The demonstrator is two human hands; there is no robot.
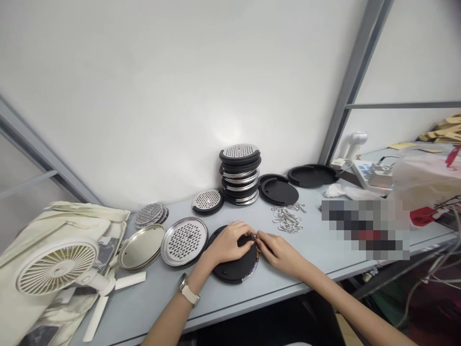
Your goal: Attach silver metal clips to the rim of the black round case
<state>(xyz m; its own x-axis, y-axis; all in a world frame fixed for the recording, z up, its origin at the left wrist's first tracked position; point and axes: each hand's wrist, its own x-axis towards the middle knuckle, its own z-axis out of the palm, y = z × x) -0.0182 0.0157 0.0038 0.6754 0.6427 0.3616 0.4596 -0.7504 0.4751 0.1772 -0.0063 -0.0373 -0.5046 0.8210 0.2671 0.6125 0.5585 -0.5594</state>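
A black round disc (234, 269) lies on the table under my hands, with a strip of shiny metal showing along its right edge. My left hand (232, 242) rests over the disc, its thumb and fingers pinched at a small metal wire hook (253, 236) by the upper right rim. From the right, my right hand (277, 251) closes its fingertips on the same hook. Fingers partly cover the hook, so its fit to the disc is hidden. A loose pile of similar wire hooks (288, 220) lies behind my right hand.
Behind stands a tall stack of black and metal discs (240, 180). Perforated metal discs (185, 241), plain metal lids (140, 247) and a white fan (57, 266) are on the left. Black trays (279, 190) sit back right; a plastic bag (425, 178) is at far right.
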